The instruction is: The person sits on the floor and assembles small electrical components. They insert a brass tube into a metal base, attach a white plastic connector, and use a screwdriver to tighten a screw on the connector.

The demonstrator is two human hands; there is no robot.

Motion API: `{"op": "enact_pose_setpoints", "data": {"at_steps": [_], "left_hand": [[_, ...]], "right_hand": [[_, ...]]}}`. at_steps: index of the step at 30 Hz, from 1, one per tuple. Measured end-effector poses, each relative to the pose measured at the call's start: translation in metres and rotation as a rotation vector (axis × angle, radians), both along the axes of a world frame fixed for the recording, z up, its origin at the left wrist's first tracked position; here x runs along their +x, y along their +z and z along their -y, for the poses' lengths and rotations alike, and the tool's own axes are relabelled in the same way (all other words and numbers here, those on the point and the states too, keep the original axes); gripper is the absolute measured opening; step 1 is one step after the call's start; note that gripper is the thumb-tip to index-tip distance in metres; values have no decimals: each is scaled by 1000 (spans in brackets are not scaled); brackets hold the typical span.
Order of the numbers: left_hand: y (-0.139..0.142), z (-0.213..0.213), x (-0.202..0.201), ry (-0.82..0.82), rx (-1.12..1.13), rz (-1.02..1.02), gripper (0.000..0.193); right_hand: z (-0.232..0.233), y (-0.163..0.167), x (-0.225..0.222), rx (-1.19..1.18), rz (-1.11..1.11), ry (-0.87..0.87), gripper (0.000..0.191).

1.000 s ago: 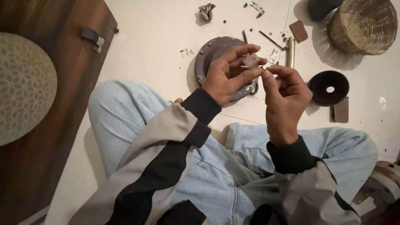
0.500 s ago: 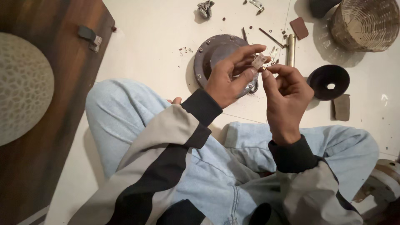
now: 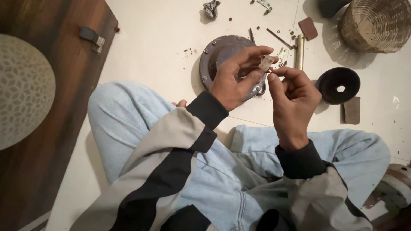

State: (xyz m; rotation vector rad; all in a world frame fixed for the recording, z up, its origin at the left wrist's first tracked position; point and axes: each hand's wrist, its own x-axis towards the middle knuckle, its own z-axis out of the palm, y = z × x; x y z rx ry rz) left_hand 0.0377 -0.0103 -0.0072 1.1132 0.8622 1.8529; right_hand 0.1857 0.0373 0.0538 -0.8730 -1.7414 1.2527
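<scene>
The left hand (image 3: 234, 81) pinches a small pale block (image 3: 266, 63) between thumb and fingertips, above a round metal plate (image 3: 214, 54) on the floor. The right hand (image 3: 293, 92) holds a tiny pin against the block's edge, fingers closed tight; the pin is too small to make out. A basket (image 3: 376, 23) is cut off at the top edge.
</scene>
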Motion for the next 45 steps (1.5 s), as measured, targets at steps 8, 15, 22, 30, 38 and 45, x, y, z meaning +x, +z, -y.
{"op": "enact_pose_setpoints", "data": {"at_steps": [8,15,22,30,38,45], "left_hand": [[3,3,1,35,-16,-76,39],[9,5,-1,31,53,-40,34],[11,7,1,44,40,-18,32],[10,7,0,53,56,-33,35],[10,7,0,73,21,-29,33],[8,5,1,65,7,9,34]], "right_hand": [[1,0,1,39,9,30,9],[-1,-1,1,72,12,30,10],[0,-3,3,98,19,18,10],[2,-3,0,46,-18,10,11],[10,-6,-5,72,-57,-29,14],[13,-9,-6,82,-75,-46,15]]}}
